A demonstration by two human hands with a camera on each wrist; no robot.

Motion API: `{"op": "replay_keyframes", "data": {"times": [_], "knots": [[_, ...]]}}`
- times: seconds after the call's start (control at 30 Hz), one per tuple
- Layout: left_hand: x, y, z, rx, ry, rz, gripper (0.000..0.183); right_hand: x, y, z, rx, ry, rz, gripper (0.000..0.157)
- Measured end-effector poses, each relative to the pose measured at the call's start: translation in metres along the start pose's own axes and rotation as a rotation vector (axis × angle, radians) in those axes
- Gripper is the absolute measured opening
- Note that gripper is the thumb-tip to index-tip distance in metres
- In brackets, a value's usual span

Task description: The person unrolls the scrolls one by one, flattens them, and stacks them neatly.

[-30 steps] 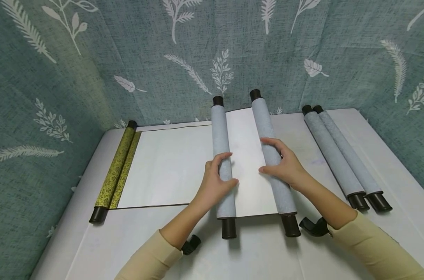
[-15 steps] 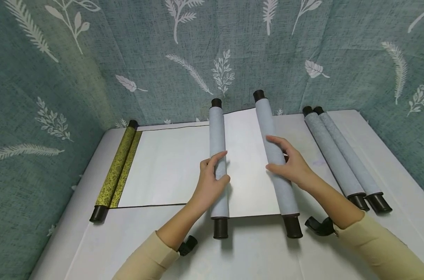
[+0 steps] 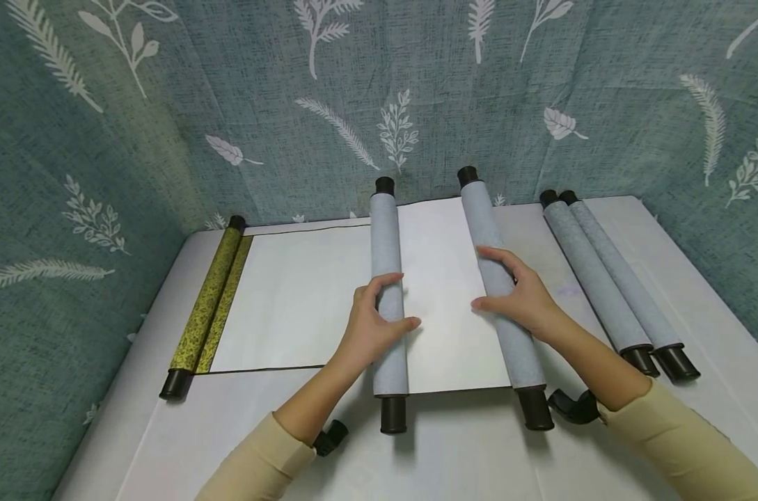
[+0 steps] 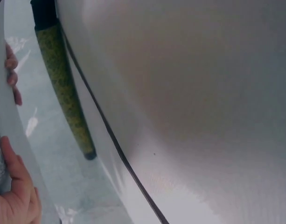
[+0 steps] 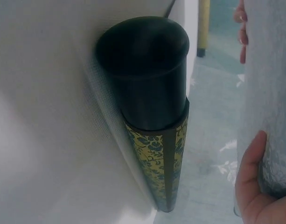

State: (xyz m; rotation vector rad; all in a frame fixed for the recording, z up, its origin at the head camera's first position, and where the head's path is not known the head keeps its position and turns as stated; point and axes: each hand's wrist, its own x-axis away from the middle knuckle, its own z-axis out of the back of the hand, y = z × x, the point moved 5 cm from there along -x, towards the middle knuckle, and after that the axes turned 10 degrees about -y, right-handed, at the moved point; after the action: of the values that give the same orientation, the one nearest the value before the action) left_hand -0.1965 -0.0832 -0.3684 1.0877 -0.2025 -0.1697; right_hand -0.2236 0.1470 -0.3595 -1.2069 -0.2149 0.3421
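Note:
In the head view my left hand grips a light-grey scroll roll with black end knobs, thumb on its right side. My right hand holds a second grey roll, thumb and fingers around its left side. White paper spans the gap between the two rolls, and this part is raised off the table. Farther left, a flat white sheet with dark edges runs to a yellow patterned roller with black knobs. Fingers of both hands also show in the wrist views.
Two more rolled grey scrolls, one inner and one outer, lie side by side on the right of the white table. Green leaf-printed cloth stands behind and at both sides. Black wrist cameras sit by the sleeves.
The left hand and its roll have shifted a little left, the right hand and its roll a little right. More white paper shows between them. Both hands keep their hold.

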Motion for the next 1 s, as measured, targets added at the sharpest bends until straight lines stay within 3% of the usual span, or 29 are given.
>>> {"op": "replay_keyframes", "data": {"times": [0.53, 0.77, 1.0], "knots": [[0.001, -0.002, 0.016, -0.056, -0.027, -0.027, 0.066, 0.003, -0.001, 0.003, 0.083, -0.034, -0.034, 0.078], [0.002, -0.003, 0.021, -0.045, -0.017, 0.014, 0.061, 0.001, 0.002, 0.005, 0.063, -0.005, -0.007, 0.075], [0.003, -0.006, 0.022, -0.067, 0.009, 0.077, 0.073, 0.000, 0.004, 0.007, 0.110, 0.001, -0.015, 0.087]]}}
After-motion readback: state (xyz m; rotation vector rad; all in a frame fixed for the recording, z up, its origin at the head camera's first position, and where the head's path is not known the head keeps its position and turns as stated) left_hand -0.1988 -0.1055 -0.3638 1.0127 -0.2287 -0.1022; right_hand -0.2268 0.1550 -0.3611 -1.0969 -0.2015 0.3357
